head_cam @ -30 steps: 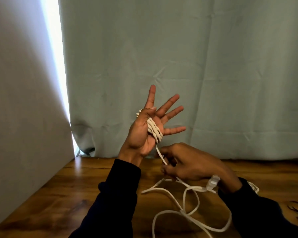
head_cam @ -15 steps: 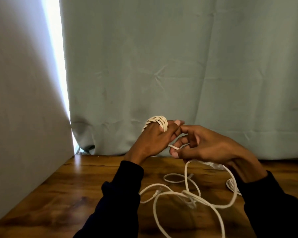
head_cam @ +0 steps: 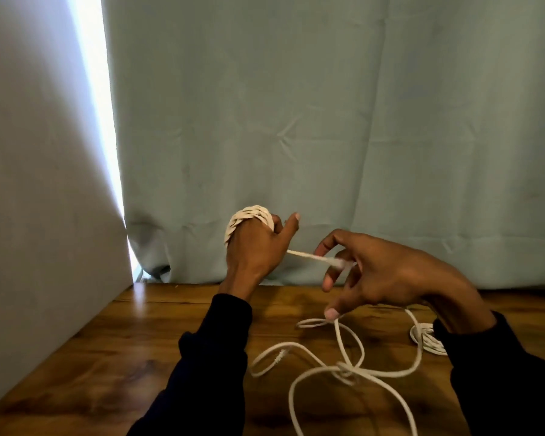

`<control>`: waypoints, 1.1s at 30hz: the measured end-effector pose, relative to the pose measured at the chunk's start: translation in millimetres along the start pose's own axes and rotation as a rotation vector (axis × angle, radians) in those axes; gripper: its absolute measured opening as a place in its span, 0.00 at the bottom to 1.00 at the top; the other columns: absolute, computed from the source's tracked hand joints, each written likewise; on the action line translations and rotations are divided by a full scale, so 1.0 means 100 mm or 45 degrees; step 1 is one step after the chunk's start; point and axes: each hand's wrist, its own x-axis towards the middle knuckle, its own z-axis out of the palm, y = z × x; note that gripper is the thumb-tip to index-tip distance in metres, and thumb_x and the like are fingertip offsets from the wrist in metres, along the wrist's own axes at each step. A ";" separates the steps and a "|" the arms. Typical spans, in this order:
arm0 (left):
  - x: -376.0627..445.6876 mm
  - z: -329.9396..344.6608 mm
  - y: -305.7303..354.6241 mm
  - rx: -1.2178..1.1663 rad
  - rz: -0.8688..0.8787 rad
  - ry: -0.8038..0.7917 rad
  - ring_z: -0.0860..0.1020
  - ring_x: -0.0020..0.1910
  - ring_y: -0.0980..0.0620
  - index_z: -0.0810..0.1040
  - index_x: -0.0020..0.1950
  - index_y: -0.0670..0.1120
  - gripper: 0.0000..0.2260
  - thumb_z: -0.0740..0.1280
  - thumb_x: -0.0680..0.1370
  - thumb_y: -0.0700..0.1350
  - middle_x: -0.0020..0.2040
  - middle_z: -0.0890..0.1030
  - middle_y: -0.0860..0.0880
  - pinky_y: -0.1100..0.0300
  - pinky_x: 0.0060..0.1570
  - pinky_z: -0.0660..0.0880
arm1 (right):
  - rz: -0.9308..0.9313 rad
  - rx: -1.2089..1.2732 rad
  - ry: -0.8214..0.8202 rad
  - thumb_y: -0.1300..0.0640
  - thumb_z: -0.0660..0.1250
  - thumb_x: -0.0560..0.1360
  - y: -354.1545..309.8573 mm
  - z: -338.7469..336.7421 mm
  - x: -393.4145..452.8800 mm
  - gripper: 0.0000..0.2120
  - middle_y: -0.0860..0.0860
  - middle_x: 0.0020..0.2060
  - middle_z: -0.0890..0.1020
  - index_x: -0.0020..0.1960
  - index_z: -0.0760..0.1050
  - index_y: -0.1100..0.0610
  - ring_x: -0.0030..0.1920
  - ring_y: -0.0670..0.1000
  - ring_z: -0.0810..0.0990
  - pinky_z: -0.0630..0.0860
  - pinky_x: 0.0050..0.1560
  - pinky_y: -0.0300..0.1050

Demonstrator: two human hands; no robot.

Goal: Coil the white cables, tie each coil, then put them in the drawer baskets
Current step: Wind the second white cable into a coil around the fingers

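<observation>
My left hand [head_cam: 255,247] is raised above the table, back toward me, with several turns of white cable [head_cam: 245,217] wound around its fingers. A taut strand runs from under that hand rightward to my right hand [head_cam: 387,272], which pinches it between thumb and fingers. The slack of the same cable [head_cam: 337,369] lies in loose loops on the wooden table [head_cam: 114,357] below my right hand. A second small white coil [head_cam: 425,338] rests on the table, partly hidden behind my right wrist.
A pale green curtain [head_cam: 328,121] hangs along the table's far edge. A grey wall [head_cam: 38,184] closes the left side, with a bright gap of light beside the curtain. No drawer or basket is in view.
My left hand has turned from palm-up with spread fingers to back-up. My right hand has risen from the table, swung around the left hand and pulled the strand out to the right.
</observation>
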 end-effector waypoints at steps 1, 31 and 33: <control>0.01 -0.03 -0.02 -0.027 -0.038 0.027 0.73 0.27 0.52 0.71 0.27 0.48 0.26 0.64 0.79 0.62 0.25 0.70 0.50 0.60 0.29 0.64 | -0.010 -0.047 0.037 0.49 0.84 0.60 0.00 0.00 -0.01 0.35 0.44 0.46 0.85 0.61 0.69 0.40 0.43 0.46 0.85 0.82 0.50 0.48; -0.17 -0.03 0.29 -1.183 0.013 -1.527 0.55 0.15 0.47 0.78 0.45 0.29 0.57 0.49 0.61 0.85 0.23 0.70 0.35 0.56 0.21 0.54 | -0.450 0.622 0.881 0.46 0.68 0.74 -0.07 0.14 0.17 0.15 0.41 0.35 0.85 0.43 0.84 0.58 0.41 0.37 0.83 0.72 0.37 0.26; -0.20 -0.07 0.34 -1.116 0.018 -1.543 0.58 0.15 0.53 0.79 0.37 0.33 0.51 0.49 0.64 0.83 0.18 0.66 0.44 0.58 0.21 0.57 | -0.424 0.654 0.884 0.45 0.68 0.74 -0.05 0.15 0.18 0.16 0.42 0.33 0.84 0.42 0.84 0.58 0.38 0.36 0.81 0.72 0.37 0.27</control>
